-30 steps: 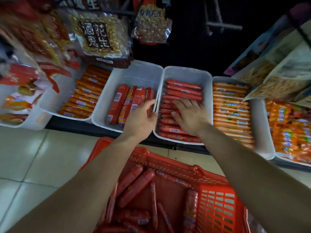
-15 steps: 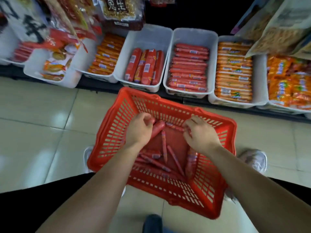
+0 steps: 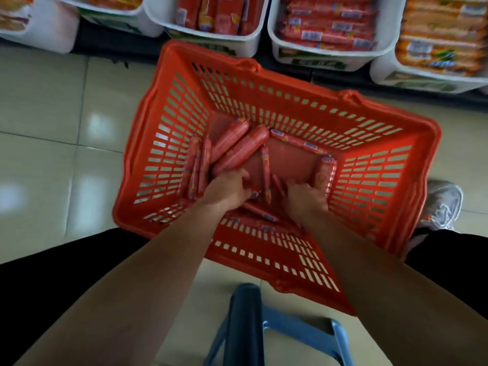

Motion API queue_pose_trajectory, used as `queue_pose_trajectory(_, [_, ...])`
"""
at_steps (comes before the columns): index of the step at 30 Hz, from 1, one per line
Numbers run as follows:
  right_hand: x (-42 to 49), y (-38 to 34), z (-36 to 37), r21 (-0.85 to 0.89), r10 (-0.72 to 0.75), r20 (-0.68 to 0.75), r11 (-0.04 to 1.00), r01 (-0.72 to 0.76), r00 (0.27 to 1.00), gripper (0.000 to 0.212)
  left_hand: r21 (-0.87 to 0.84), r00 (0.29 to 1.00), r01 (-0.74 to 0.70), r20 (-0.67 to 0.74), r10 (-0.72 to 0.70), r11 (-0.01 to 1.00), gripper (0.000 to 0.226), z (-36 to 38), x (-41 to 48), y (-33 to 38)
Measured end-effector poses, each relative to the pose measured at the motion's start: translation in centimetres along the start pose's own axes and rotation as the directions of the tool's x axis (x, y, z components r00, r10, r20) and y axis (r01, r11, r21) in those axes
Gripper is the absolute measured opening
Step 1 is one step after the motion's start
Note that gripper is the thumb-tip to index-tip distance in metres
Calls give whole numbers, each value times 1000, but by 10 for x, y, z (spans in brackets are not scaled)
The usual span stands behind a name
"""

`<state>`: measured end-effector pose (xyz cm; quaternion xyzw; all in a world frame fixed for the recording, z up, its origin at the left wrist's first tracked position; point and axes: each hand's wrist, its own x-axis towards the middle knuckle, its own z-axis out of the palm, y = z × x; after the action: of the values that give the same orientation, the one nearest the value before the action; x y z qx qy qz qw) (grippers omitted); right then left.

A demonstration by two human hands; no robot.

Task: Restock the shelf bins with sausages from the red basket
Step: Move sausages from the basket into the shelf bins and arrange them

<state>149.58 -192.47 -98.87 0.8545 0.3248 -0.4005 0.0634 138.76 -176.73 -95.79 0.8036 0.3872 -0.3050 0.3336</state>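
Far row, L to R: 5 white shelf bins partly in view. The far-left bin (image 3: 39,30) is cut off, contents unclear; the 2nd bin (image 3: 118,14) shows orange packs; the 3rd bin (image 3: 211,38) has approx 4 thick red sausages; the 4th bin (image 3: 330,55) is stacked w/ thin red sausages; the far-right bin (image 3: 422,77) holds orange ones.

Center: 1 red basket (image 3: 163,107) on the floor, just near of the bins. Inside, 2 thick sausages (image 3: 237,151) at left-center, a few thin ones at the left wall, 1 short one (image 3: 326,173) at right, more thin ones underneath; blur blocks an exact count.

Left hand (image 3: 227,188) is curled around the near ends of the thick sausages. Right hand (image 3: 303,199) is down among the thin sausages; can't tell its grip.

Near: 1 blue stool (image 3: 290,328). Right: 1 white shoe (image 3: 443,204). Floor (image 3: 52,154) is glossy beige tile w/ light glare.
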Motion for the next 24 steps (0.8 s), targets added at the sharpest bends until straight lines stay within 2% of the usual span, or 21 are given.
queue_pose_trajectory(2, [5,-7,6,-30,24,-6,999,-24,1000,43,11,1000,-3,18,3,1000,40,0,3,-4])
queue_pose_trajectory(4, [6,-10,11,-8,61,-34,998,-61,998,41,32,1000,-28,10,27,999,26,-3,3,-7])
queue_pose_trajectory(7, [8,-15,9,166,113,-103,981,-95,988,39,79,999,-43,26,41,996,22,-9,-1,-13])
queue_pose_trajectory(9, [17,-22,6,307,103,-133,950,-58,986,35,109,998,-57,29,54,992,23,-10,-2,-16])
queue_pose_trajectory(13, [36,-38,4,454,93,-45,889,-62,995,39,180,997,-81,34,76,980,26,-8,0,-17])
queue_pose_trajectory(16, [43,-41,2,449,139,-36,887,-108,990,43,240,994,-94,75,78,966,33,-5,2,-18])
queue_pose_trajectory(19, [43,-38,-1,429,143,-27,895,-118,989,39,347,987,-119,145,72,930,45,-3,2,-14])
queue_pose_trajectory(21, [41,-34,-5,433,169,-24,890,-142,985,42,390,985,-137,151,83,910,44,-3,2,-12])
queue_pose_trajectory(24, [36,-23,-17,526,271,4,818,-233,962,55,413,982,-170,146,119,895,39,-3,0,-11])
